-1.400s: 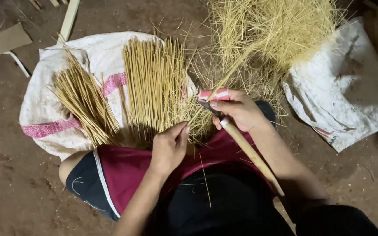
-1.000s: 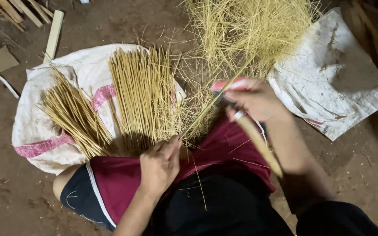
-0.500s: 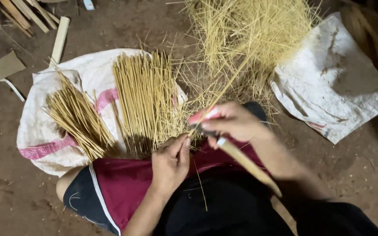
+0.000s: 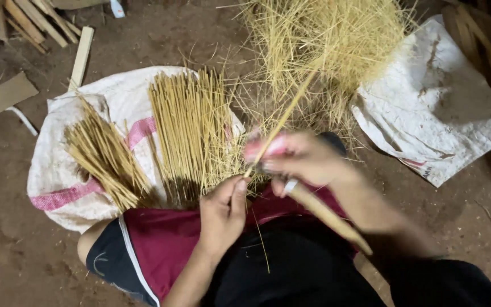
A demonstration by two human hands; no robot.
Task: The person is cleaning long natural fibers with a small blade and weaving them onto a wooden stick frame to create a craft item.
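Observation:
My left hand (image 4: 223, 213) pinches the near end of a thin bamboo stick (image 4: 284, 116) over my lap, and the stick slants up and away to the right. My right hand (image 4: 302, 160), blurred with motion, grips a knife with a long wooden handle (image 4: 325, 215) and presses it against the stick just beyond my left fingers. Pink tape wraps one right finger. Two bundles of thin split sticks, a fanned one (image 4: 194, 128) and a smaller slanting one (image 4: 104, 153), lie on a white sack (image 4: 58, 170) just ahead of my left knee.
A large heap of pale straw-like shavings (image 4: 328, 40) lies ahead. Another white sack (image 4: 433, 108) is spread at the right on the dirt floor. Wooden slats (image 4: 29, 23) and a cardboard scrap (image 4: 9, 91) lie far left. My maroon-clothed leg (image 4: 160, 239) is below.
My right hand slid along the stick away from my body and came back toward my left hand. The left hand stayed pinching the stick's near end. The view shifted slightly.

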